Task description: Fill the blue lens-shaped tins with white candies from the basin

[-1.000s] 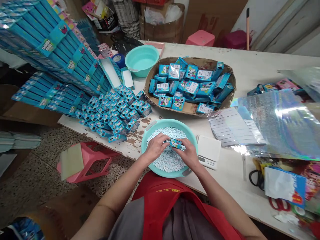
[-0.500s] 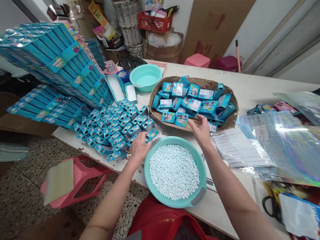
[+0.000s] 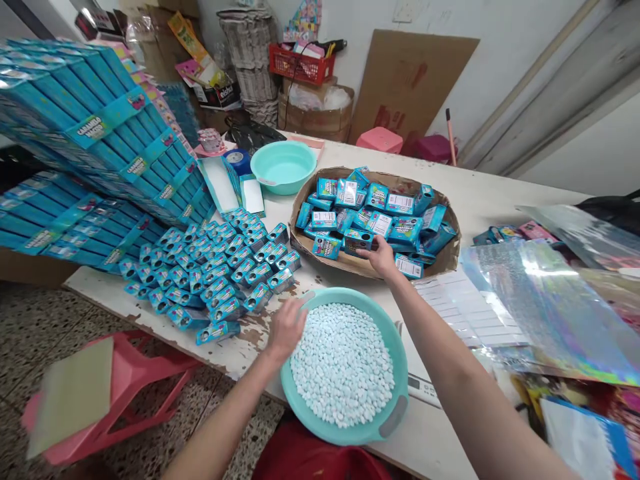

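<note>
My right hand (image 3: 383, 259) reaches into the oval cardboard tray (image 3: 330, 267) and grips the end of a small blue candy box (image 3: 358, 242), which has a dark round hole in its side. Several closed blue boxes (image 3: 406, 230) lie jumbled around it. My left hand (image 3: 288, 327) hovers at the left rim of the turquoise bowl (image 3: 400, 347), its fingers loosely apart and nothing visible in them. Pale blue and white candies (image 3: 343, 363) fill the bowl. Left of that hand, many upright blue boxes with round holes (image 3: 215, 270) stand packed together.
Tall stacks of blue boxes (image 3: 115, 127) rise at the left. Behind the tray's left end sits a second turquoise bowl (image 3: 284, 167), beside blue tape (image 3: 237, 160). Plastic sheets (image 3: 545, 293) cover the table's right side. A pink stool (image 3: 125, 380) stands below left.
My left hand has drawn back from the box at the group's edge to the bowl rim; that box is gone from there. My right hand now grips a box in the tray. The view has shifted.
</note>
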`<state>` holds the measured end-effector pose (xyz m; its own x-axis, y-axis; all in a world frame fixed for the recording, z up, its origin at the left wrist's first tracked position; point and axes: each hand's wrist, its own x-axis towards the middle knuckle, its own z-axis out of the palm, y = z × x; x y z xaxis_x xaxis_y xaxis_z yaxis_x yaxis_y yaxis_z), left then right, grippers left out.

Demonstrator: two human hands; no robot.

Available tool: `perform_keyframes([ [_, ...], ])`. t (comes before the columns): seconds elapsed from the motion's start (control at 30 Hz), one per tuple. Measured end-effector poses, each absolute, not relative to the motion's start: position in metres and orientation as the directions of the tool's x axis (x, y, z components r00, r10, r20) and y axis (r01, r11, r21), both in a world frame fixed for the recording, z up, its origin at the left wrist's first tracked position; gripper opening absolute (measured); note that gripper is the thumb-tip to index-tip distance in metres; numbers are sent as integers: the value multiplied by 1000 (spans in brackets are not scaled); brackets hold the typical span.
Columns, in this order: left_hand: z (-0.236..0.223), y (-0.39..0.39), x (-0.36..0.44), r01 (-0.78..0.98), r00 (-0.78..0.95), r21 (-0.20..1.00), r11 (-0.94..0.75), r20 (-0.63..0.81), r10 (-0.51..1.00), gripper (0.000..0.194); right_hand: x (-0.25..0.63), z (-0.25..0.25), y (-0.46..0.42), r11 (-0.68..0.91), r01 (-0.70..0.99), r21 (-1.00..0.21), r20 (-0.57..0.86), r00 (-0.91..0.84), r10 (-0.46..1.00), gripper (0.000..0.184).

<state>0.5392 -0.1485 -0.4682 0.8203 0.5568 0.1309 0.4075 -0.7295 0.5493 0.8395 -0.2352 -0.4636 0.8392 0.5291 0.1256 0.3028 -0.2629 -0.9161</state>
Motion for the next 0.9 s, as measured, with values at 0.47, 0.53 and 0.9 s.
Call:
perform_keyframes([
  [0.47, -493, -245, 578, 786, 617, 415, -459, -470, 631, 52, 687, -409, -449, 162, -561, -812, -382, 720, 579, 64],
  [0.53, -497, -247, 582, 804, 563, 535, -261, -542, 624, 45, 684, -414, -452, 157, -624, -765, -404, 656, 638, 69],
  [0.9, -494, -240, 578, 542, 635, 738, 401, -673, 380, 50, 651, -433, -413, -32, -721, -692, -367, 314, 875, 86],
])
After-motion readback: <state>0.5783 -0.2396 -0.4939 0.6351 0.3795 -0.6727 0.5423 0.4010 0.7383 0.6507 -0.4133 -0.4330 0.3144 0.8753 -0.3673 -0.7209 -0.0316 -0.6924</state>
